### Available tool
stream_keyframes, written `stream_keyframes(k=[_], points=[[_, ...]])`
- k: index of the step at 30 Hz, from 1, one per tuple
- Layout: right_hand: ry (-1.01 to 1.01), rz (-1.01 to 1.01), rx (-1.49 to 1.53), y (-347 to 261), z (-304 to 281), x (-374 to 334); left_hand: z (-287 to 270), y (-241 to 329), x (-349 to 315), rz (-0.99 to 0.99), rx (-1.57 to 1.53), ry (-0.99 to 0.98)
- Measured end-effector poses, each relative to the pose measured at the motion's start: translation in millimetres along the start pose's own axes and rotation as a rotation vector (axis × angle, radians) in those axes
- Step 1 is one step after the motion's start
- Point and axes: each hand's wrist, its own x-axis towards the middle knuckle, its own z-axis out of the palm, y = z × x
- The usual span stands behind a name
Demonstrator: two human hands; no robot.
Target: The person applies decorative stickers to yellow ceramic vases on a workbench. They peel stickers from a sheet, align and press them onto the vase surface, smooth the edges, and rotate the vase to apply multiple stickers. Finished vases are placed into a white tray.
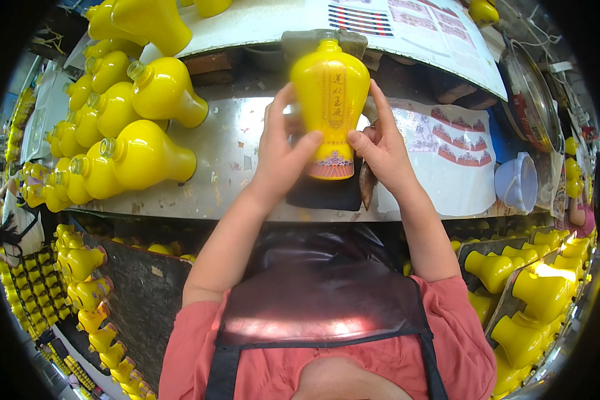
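Observation:
Between both hands I hold a glossy yellow bottle (pixel 330 73), wide at the shoulders and narrower below, its open neck pointing away from me. A vertical panel of dark characters runs down its front, and a patterned red and blue band circles its foot. My left hand (pixel 280 147) is closed along the left side, thumb near the lower front. On the right side my right hand (pixel 387 150) grips it likewise, thumb on the front. A brown pointed strip (pixel 366 187) shows below my right hand; whether the hand holds it I cannot tell. Beneath the bottle lies a black pad (pixel 327 195).
Yellow bottles (pixel 157 155) lie stacked on the bench's left. Curved red decals (pixel 461 137) on a white sheet are at right, beside a pale bucket (pixel 516 181). A raised white board (pixel 273 20) with striped decals spans the back. More bottles (pixel 523 340) fill racks on both sides below.

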Motion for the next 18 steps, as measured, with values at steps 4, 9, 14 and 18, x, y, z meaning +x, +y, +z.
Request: stream_keyframes(k=[4,9,14,18], points=[[0.018,0.045,0.074,-2.3,-0.1,0.7,1.6,3.2,-1.9,-0.001,-0.049,0.028],[0.041,-0.016,0.006,-2.6,2.8,2.5,-1.0,5.0,1.3,-0.007,0.078,-0.009],[0.039,0.015,0.076,-5.1,2.3,0.2,0.4,4.5,0.2,-0.032,-0.077,0.043],[0.042,0.024,0.012,-7.0,7.0,-1.8,6.3,1.8,-0.6,0.011,0.088,0.071]])
